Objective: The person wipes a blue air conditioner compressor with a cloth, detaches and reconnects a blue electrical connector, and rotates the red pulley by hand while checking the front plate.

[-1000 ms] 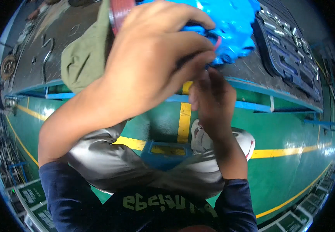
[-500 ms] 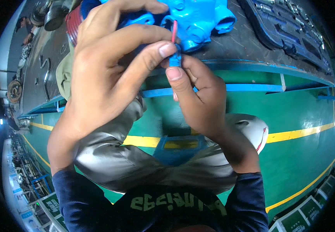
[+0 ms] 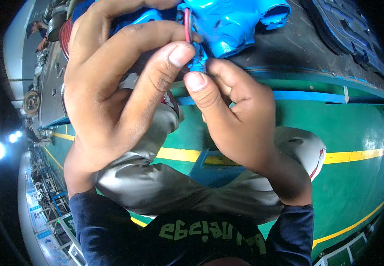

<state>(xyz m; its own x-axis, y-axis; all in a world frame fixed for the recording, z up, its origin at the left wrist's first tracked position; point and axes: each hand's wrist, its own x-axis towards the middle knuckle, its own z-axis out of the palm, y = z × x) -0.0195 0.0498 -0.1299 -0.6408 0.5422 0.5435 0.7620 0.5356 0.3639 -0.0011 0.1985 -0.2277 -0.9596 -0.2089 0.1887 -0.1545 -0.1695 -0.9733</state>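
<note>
Your left hand point(image 3: 107, 84) has its thumb and index finger pinched at the upper end of a small bright-blue plastic connector point(image 3: 197, 64), close to where a thin red wire point(image 3: 187, 26) with a dark strand beside it runs down to it. Your right hand point(image 3: 240, 115) grasps the lower end of the same connector, thumb on the near face and index finger curled behind it. So the connector sits between your two thumb tips, just on your side of a glossy blue-painted cast metal housing point(image 3: 227, 26), over the near edge of the dark steel-topped workbench point(image 3: 285, 48). The other fingers of your left hand arch out in front of the housing; you cannot tell from this view whether they touch it

To the right of the housing, well apart from your hands, an open dark-blue moulded plastic tool case point(image 3: 351, 35) lies on the workbench. On the left, a dark-red ribbed round part point(image 3: 66, 39) shows partly behind your left hand. Farther left, a brownish ring-shaped disc point(image 3: 31, 103) is near the bench's edge, and another person point(image 3: 42, 34) is at the far side. Below your forearms are your shiny grey trousers point(image 3: 156, 186), a blue stool point(image 3: 212, 173) and the green floor point(image 3: 351, 128) with yellow lines
</note>
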